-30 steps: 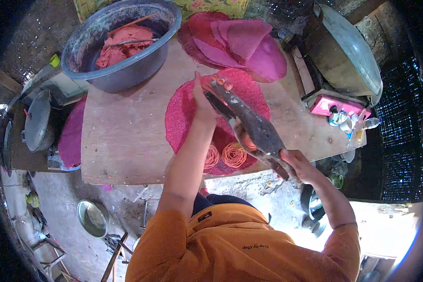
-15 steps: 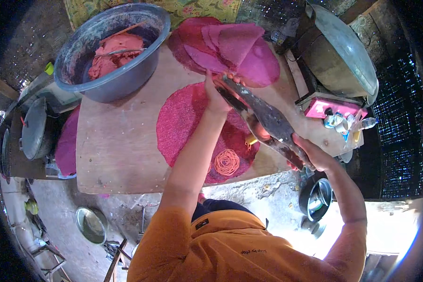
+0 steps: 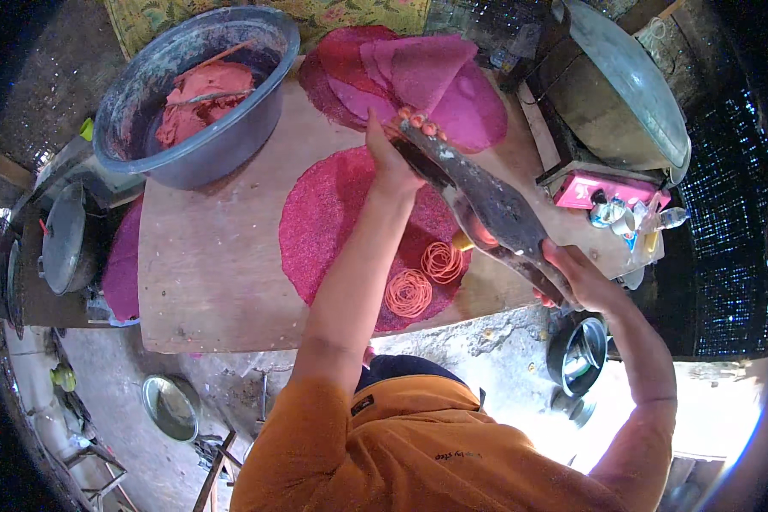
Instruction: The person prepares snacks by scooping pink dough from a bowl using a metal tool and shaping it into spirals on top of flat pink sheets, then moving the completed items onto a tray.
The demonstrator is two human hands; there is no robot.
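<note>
One dark press (image 3: pixel 497 200), made up of two long beams, is held aslant above the table (image 3: pixel 205 273) by two hands. Its far end is gripped by the left hand (image 3: pixel 394 158), whose fingers are curled over the upper beam while the thumb is stretched out to the side. Its near end is clasped by the right hand (image 3: pixel 582 275), with the fingers wrapped around both beams. Between the beams one rounded pink lump (image 3: pixel 482 232) is seen, and beside it one yellowish nozzle (image 3: pixel 462 241) is partly hidden by the press.

Two coils of orange-pink strands are laid side by side on one round pink mat: a near coil (image 3: pixel 409 293) and a far coil (image 3: pixel 442 262), the latter just below the nozzle. Whether any strand is joined to the nozzle cannot be told. The round pink mat (image 3: pixel 320 226) is spread on the table beneath the press. Behind it several more mats (image 3: pixel 465 94) are piled, too overlapped to be counted. At the left, one large basin (image 3: pixel 218 160) is set, in which one mass of pink dough (image 3: pixel 186 121) and two stick-like tools are contained.
</note>
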